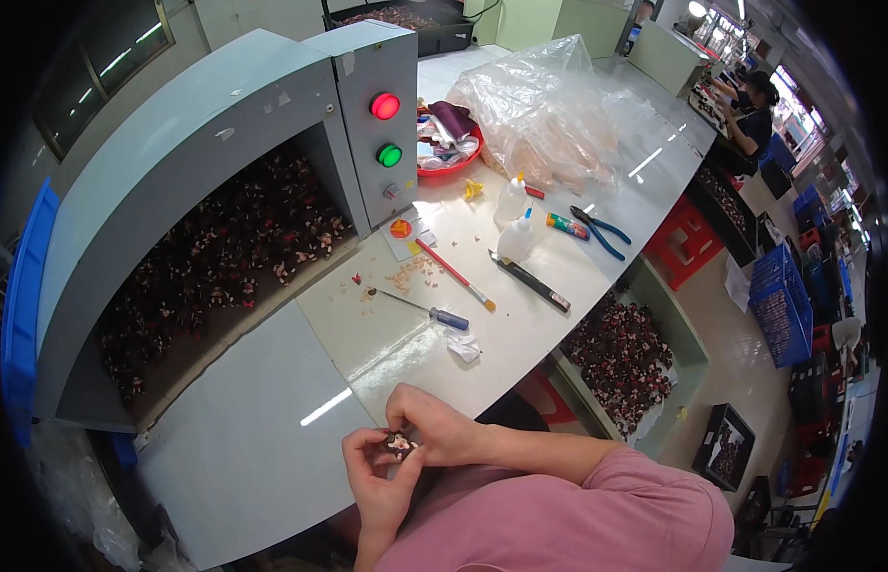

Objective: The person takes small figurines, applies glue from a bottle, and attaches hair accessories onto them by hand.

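Head view: small piece (401, 445) held between left grip (380, 481), right grip (434, 431).

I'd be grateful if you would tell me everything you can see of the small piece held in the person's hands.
The small piece is dark with pale patches and a hint of red. It looks like moulded plastic or rubber, though that is hard to confirm; its finer parts are too small to make out. Fingers of both the left hand and the right hand touch and partly cover it, holding it by the near edge of the pale worktable.
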The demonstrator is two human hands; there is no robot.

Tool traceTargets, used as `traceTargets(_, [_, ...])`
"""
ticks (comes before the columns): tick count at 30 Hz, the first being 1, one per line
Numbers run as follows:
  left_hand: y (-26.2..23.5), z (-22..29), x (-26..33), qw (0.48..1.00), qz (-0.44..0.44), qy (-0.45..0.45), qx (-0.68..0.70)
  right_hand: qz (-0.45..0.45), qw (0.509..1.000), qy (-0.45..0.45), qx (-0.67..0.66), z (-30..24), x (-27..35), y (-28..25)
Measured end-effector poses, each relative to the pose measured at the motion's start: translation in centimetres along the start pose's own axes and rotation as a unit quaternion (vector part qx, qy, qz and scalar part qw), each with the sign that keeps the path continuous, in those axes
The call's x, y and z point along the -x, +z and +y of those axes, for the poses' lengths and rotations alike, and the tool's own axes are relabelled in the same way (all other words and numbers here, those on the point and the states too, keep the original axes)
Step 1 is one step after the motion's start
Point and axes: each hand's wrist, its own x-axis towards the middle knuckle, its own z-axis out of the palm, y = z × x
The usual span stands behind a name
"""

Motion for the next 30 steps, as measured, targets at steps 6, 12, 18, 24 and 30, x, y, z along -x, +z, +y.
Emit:
traceTargets(6, [0.05, 0.08, -0.06, 1.0, -0.001, -0.001, 0.0, 0.002, 1.0, 0.0, -0.001, 0.12, 0.05, 0.07])
traceTargets(12, [0.0, 0.04, -0.1, 1.0, -0.001, -0.001, -0.003, 0.002, 1.0, -0.001, -0.003, 0.08, 0.0, 0.04])
traceTargets(18, [0.02, 0.2, -0.04, 1.0, -0.002, -0.004, -0.011, 0.001, 1.0, -0.001, -0.006, 0.08, -0.01, 0.01])
traceTargets(24, [0.36, 0.67, -0.04, 1.0, 0.002, -0.009, -0.011, 0.0, 1.0, 0.002, -0.009, 0.13, 0.05, 0.07])
traceTargets(30, [0.18, 0.5, 0.0, 1.0, -0.001, -0.008, -0.012, -0.003, 1.0, 0.002, -0.007, 0.14, 0.06, 0.01])
